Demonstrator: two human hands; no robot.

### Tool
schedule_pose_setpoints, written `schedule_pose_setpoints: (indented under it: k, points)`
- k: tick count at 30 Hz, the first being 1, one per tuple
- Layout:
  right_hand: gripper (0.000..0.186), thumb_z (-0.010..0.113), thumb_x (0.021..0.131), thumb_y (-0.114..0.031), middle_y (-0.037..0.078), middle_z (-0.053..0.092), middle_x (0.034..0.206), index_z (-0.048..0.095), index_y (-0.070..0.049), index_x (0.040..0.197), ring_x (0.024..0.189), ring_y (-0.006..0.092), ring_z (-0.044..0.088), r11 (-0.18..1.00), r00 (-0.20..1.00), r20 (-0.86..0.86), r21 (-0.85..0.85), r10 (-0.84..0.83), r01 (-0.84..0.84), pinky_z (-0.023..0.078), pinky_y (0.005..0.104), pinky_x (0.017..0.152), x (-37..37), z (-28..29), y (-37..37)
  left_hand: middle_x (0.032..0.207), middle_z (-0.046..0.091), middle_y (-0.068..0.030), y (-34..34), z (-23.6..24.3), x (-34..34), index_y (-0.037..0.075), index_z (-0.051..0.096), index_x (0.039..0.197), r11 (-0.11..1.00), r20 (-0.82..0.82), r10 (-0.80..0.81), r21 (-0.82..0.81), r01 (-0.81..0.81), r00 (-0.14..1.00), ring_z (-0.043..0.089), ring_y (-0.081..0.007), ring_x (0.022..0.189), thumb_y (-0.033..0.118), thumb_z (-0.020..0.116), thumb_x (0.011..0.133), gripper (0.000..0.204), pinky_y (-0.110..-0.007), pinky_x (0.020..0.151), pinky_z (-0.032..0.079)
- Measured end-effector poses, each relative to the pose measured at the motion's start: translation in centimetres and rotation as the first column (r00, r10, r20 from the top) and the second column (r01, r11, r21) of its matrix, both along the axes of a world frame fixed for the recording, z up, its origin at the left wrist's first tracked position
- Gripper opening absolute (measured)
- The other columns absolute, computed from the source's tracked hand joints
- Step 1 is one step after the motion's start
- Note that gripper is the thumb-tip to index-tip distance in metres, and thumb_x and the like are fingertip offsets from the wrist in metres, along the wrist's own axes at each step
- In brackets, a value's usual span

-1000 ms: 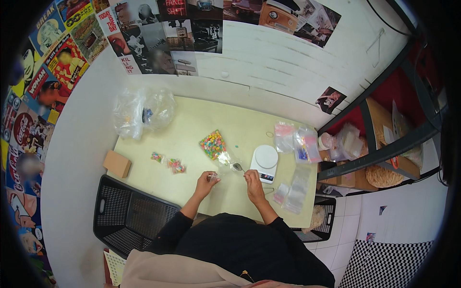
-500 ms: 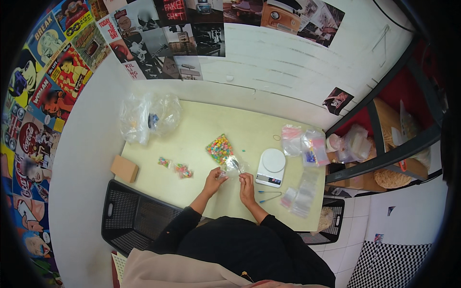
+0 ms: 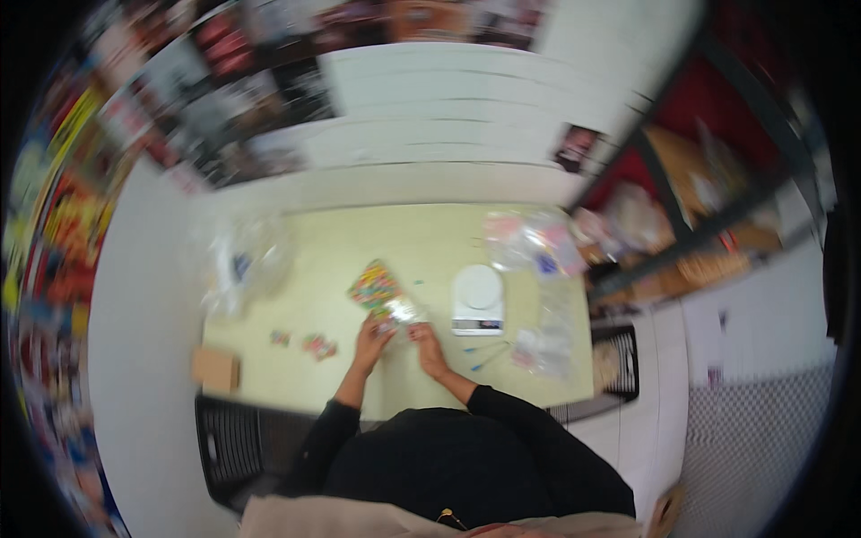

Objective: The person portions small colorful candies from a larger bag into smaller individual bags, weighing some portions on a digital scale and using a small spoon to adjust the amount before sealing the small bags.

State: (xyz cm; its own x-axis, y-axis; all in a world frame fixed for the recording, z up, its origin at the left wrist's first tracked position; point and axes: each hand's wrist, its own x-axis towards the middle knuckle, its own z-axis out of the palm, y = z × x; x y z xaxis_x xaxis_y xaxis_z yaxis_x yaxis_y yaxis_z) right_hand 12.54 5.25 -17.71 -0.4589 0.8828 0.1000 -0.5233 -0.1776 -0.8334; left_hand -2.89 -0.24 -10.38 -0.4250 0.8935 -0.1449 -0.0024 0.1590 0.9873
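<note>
A clear plastic bag of small multicoloured candies (image 3: 375, 284) lies on the table in front of my hands, its see-through mouth toward me. My left hand (image 3: 371, 341) is closed on a small clear bag (image 3: 387, 320) beside that mouth, and some bright colours show at its fingers. The fingers of my right hand (image 3: 430, 349) are pinched on a spoon, whose shiny part (image 3: 405, 310) is blurred among the plastic. How much the spoon carries cannot be made out. Left of my hands sit two small filled packets, the larger packet (image 3: 319, 346) and the smaller packet (image 3: 281, 337).
To the right stands a white kitchen scale (image 3: 478, 300), with blue-tipped tweezer-like tools (image 3: 489, 354) near it. Stacks of clear bags (image 3: 547, 332) lie at the table's right edge. A big crumpled bag (image 3: 235, 260), a brown box (image 3: 215, 368) and a black crate (image 3: 238, 448) are leftward.
The view has swung and blurred, so the table sits differently in it. My right hand and the spoon have come closer to my left hand and the small bag.
</note>
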Motion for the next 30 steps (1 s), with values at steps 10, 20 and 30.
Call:
schedule_pose_setpoints:
  k: [10,20,30]
  points:
    - [0.025,0.052,0.092,-0.008,0.014,0.059,0.111,0.055,0.000,0.116,0.105,0.0253,0.058,0.982,0.824,0.562,0.181,-0.065,-0.046,0.045,0.0363,0.091,0.4,7.0,-1.3,0.132,0.048,-0.0136,-2.7,1.2,0.0,-0.002,0.047,0.126,0.991,0.273,0.001,-0.126,0.034,0.962,0.053,-0.0210,0.110,0.015,0.063,0.089,0.044,-0.032,0.089,0.046]
    - [0.027,0.046,0.094,-0.007,0.016,0.063,0.112,0.056,0.001,0.118,0.104,0.0279,0.062,0.968,0.779,0.576,0.166,-0.250,0.188,0.047,0.0369,0.091,0.9,7.8,-1.0,0.123,0.048,-0.0119,-2.6,0.6,-0.9,-0.004,0.043,0.124,0.981,0.216,-0.089,-0.152,0.124,0.972,0.050,-0.0182,0.109,0.021,0.062,0.092,0.045,-0.032,0.090,0.044]
    - [0.024,0.048,0.092,-0.001,0.011,0.062,0.109,0.056,-0.001,0.114,0.100,0.0204,0.060,0.992,0.920,0.373,0.016,-0.120,0.123,0.049,0.0348,0.088,-0.6,2.6,-0.5,0.112,0.057,-0.0105,-2.1,-0.6,-1.0,0.002,0.051,0.117,0.984,0.200,-0.077,-0.142,0.106,0.977,0.058,-0.0168,0.091,0.016,0.065,0.088,0.036,-0.028,0.076,0.048]
